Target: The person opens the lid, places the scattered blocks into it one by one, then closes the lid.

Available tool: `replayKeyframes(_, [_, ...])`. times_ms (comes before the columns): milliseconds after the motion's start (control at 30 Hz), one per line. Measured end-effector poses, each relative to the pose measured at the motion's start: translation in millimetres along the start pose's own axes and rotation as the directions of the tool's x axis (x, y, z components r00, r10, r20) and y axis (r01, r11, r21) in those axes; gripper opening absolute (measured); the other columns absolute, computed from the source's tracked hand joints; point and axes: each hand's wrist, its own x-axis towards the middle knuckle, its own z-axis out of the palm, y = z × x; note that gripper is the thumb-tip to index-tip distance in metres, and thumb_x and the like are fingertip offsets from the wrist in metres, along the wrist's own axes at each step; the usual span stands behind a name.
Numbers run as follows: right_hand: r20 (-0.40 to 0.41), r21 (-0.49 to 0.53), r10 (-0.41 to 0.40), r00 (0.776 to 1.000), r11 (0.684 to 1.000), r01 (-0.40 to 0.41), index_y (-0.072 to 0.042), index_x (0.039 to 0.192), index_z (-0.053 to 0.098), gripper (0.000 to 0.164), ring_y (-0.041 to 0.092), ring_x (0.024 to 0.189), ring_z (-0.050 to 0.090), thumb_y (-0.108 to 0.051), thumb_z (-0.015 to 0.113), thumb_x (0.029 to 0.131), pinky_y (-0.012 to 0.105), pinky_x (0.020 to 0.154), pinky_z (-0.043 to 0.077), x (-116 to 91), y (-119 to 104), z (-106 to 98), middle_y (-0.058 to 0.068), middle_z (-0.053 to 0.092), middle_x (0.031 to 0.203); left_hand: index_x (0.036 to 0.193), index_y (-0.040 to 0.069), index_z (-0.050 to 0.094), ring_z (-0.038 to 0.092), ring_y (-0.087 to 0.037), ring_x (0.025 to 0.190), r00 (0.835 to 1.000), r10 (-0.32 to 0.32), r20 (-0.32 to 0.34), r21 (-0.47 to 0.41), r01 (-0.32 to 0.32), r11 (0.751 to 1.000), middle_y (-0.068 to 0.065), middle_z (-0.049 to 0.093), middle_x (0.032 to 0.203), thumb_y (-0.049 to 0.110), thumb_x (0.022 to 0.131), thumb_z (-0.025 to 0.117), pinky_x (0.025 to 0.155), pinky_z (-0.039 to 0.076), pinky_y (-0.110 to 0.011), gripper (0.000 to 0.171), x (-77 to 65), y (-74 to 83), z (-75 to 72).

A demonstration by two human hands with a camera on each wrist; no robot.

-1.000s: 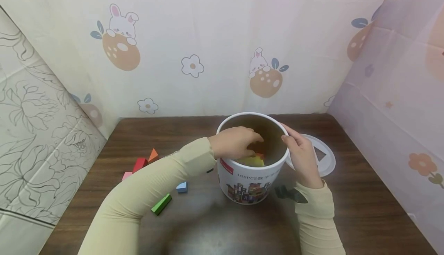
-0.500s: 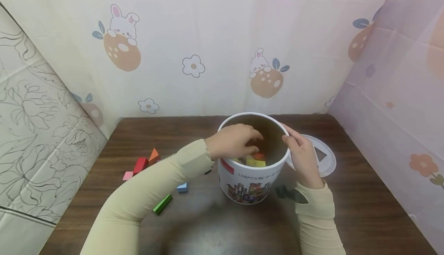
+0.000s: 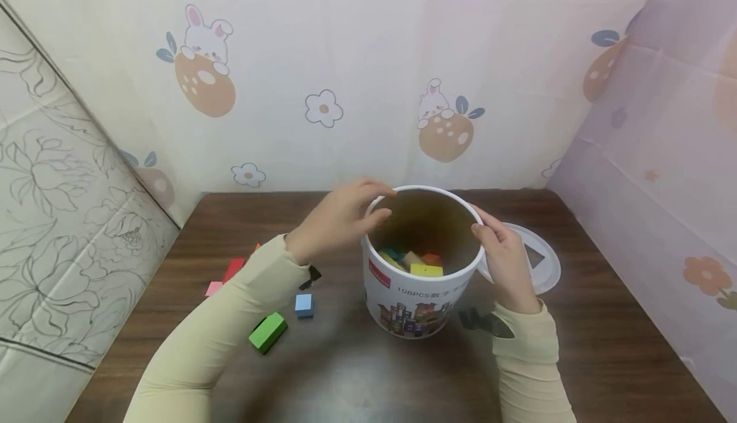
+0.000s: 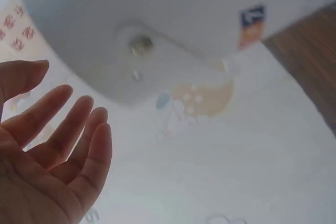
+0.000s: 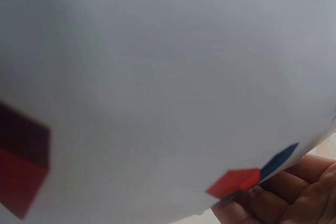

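Observation:
A white printed bucket point(image 3: 417, 301) stands uncovered on the table in the head view, with a yellow block point(image 3: 426, 271) and several other coloured blocks inside. My left hand point(image 3: 342, 218) is just beyond its left rim, fingers spread and nothing held. In the left wrist view that hand point(image 4: 58, 161) is beside the bucket wall point(image 4: 178, 66), palm bare. On the other side my right hand point(image 3: 505, 260) grips the bucket's right rim, thumb on top. The right wrist view is mostly bucket wall point(image 5: 157, 87), with part of the right hand point(image 5: 294, 195) behind it.
Left of the bucket lie a green block point(image 3: 267, 333), a blue block point(image 3: 304, 304), a red block point(image 3: 234, 268) and a pink block point(image 3: 213, 288). The left sleeve hides most of an orange block point(image 3: 256, 247). Behind the right hand lies a white lid point(image 3: 547, 269).
My left hand has come up out of the bucket and moved left past the rim, with nothing in it. More of the blocks inside shows. The right hand keeps its hold.

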Motion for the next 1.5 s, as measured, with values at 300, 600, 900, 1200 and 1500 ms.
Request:
replayKeyframes(300, [0.007, 0.017, 0.017, 1.000, 1.000, -0.017, -0.018, 0.145, 0.049, 0.045, 0.031, 0.141, 0.041, -0.035, 0.042, 0.104, 0.063, 0.111, 0.033, -0.7, 0.1, -2.1, 0.007, 0.048, 0.150, 0.135, 0.011, 0.056, 0.053, -0.021, 0.127, 0.992, -0.098, -0.080, 0.025, 0.101, 0.995, -0.005, 0.057, 0.136, 0.023, 0.095, 0.065, 0.106, 0.047, -0.042, 0.043, -43.3, -36.8, -11.2])
replayKeyframes(600, [0.012, 0.028, 0.016, 1.000, 0.999, -0.017, -0.016, 0.145, 0.049, 0.045, 0.031, 0.141, 0.042, -0.034, 0.042, 0.104, 0.062, 0.111, 0.034, -1.2, -1.7, -0.3, 0.008, 0.049, 0.149, 0.137, 0.008, 0.054, 0.054, -0.027, 0.127, 0.968, -0.225, 0.106, 0.164, 0.206, 0.965, -0.009, 0.057, 0.137, 0.029, 0.089, 0.072, 0.105, 0.047, -0.047, 0.055, -92.4, -71.8, 15.7])
replayKeyframes(900, [0.022, 0.030, 0.061, 0.998, 0.998, -0.061, -0.019, 0.146, 0.048, 0.047, 0.031, 0.142, 0.039, -0.037, 0.041, 0.104, 0.064, 0.111, 0.032, -2.5, -3.5, -0.9, 0.006, 0.047, 0.151, 0.134, 0.002, 0.056, 0.058, -0.033, 0.120, 0.900, -0.358, 0.249, 0.300, 0.280, 0.912, -0.017, 0.059, 0.132, 0.025, 0.084, 0.077, 0.099, 0.051, -0.048, 0.059, -124.2, -91.9, 51.5])
replayKeyframes(1200, [0.006, 0.013, 0.044, 0.999, 0.999, -0.044, -0.019, 0.145, 0.048, 0.046, 0.031, 0.141, 0.041, -0.038, 0.041, 0.104, 0.063, 0.111, 0.033, -0.9, -3.3, -1.8, 0.007, 0.048, 0.150, 0.125, 0.006, 0.063, 0.065, -0.027, 0.106, 0.875, -0.426, 0.228, 0.286, 0.358, 0.889, -0.012, 0.066, 0.120, 0.022, 0.082, 0.079, 0.087, 0.058, -0.044, 0.048, -137.3, -99.3, 60.3])
replayKeyframes(1500, [0.010, 0.026, 0.046, 0.999, 0.999, -0.046, -0.018, 0.145, 0.049, 0.046, 0.032, 0.140, 0.041, -0.037, 0.042, 0.104, 0.063, 0.111, 0.034, -2.0, -3.4, -0.6, 0.008, 0.049, 0.149, 0.119, 0.008, 0.066, 0.065, -0.023, 0.099, 0.884, -0.395, 0.252, 0.206, 0.350, 0.914, -0.009, 0.067, 0.114, 0.014, 0.081, 0.079, 0.086, 0.058, -0.043, 0.041, -144.1, -98.0, 61.9])
